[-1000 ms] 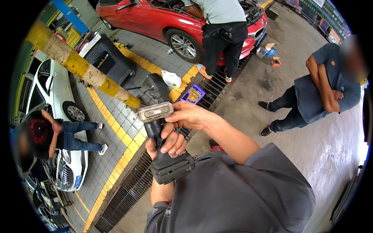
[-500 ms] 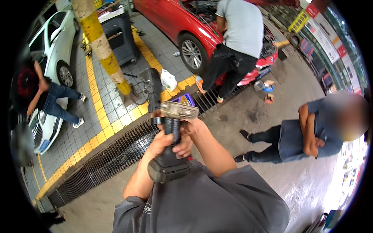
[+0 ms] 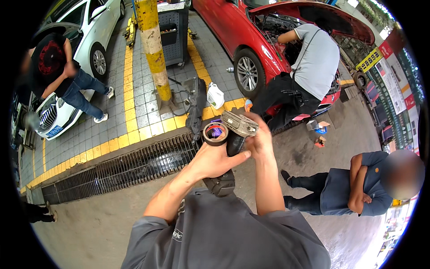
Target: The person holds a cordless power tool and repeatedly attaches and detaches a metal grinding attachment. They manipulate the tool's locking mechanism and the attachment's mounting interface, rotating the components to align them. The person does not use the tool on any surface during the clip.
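Observation:
A cordless power tool (image 3: pixel 240 124) with a worn head, black handle and dark battery base is in front of my chest. My right hand (image 3: pixel 260 139) grips it from the right, around the head and upper handle; some of those fingers are hidden behind it. Against the handle's left side, my left hand (image 3: pixel 214 160) holds a roll of black tape (image 3: pixel 210 141), its ring opening facing up. The left thumb stretches across the handle. Below the hands, the battery base (image 3: pixel 220 184) hangs close to my grey shirt.
Beyond a floor grate (image 3: pixel 121 168) stand a yellow-and-white post (image 3: pixel 154 49), a dark plastic part (image 3: pixel 195 105) and a white bag (image 3: pixel 215 95). Someone leans into a red car (image 3: pixel 224 33). A person with folded arms (image 3: pixel 358 184) is at right, another (image 3: pixel 67 76) beside a white car (image 3: pixel 92 40).
My right hand has shifted from the handle up to the tool's head. The left hand has brought the tape roll beside the handle. The view has swung, and the tool sits further right.

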A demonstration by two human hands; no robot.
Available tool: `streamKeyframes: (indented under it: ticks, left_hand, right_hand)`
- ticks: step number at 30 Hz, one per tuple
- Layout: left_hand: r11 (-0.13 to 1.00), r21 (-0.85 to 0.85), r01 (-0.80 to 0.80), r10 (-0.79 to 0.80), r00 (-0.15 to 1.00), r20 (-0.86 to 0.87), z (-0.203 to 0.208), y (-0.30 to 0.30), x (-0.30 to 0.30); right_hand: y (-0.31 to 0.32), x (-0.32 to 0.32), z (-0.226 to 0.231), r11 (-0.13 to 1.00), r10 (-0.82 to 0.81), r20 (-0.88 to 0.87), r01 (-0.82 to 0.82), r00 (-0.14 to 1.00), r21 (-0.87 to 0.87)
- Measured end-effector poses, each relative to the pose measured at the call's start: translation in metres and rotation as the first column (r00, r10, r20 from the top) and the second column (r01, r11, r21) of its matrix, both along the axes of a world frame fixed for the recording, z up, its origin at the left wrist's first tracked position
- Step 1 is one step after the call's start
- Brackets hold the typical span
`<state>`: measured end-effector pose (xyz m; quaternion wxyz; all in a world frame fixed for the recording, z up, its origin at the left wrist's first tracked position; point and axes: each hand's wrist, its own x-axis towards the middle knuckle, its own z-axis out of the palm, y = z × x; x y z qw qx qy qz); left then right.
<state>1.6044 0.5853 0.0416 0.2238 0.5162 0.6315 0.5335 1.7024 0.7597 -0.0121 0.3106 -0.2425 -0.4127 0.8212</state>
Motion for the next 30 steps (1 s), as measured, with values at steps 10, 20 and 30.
streamKeyframes:
  ticks: [10,20,30]
  left_hand:
    - [0.971,-0.087,-0.224,0.157,0.867,-0.473,-0.016,0.004,0.003]
    - [0.896,-0.174,-0.408,0.171,0.680,-0.713,0.004,0.009,-0.001]
    - [0.901,-0.246,-0.357,0.192,0.838,-0.511,0.023,0.013,0.000]
  right_hand:
    - [-0.102,0.041,0.076,0.239,-0.181,0.205,-0.159,0.962,0.958]
    - [-0.076,0.047,0.059,0.359,-0.254,0.020,0.075,0.967,0.930]
    - [-0.065,0.046,0.045,0.559,-0.331,0.116,0.096,0.936,0.824]
